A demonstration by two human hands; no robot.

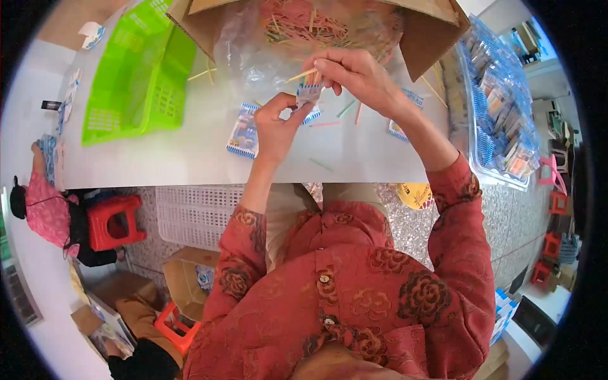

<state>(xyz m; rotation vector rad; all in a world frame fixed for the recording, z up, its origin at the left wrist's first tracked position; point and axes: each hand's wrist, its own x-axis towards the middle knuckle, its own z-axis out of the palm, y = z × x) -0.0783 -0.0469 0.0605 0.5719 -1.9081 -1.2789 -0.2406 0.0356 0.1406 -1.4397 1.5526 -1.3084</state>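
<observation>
My left hand (276, 126) pinches a small clear packet (308, 95) with a blue and white edge, held above the white table (190, 152). My right hand (354, 76) grips a few thin coloured sticks (303, 76) and pushes their ends into the top of that packet. Behind the hands a cardboard box (424, 38) lined with clear plastic holds a heap of pink, green and yellow sticks (304, 25). Two more packets lie flat on the table: one (243, 134) left of my left hand, one (399, 130) partly under my right forearm.
A green plastic basket (136, 76) lies at the table's left. A clear bag of filled packets (500, 101) sits at the right edge. Loose sticks scatter over the table. A white crate (190, 215), red stools and another person (44, 209) are on the floor at left.
</observation>
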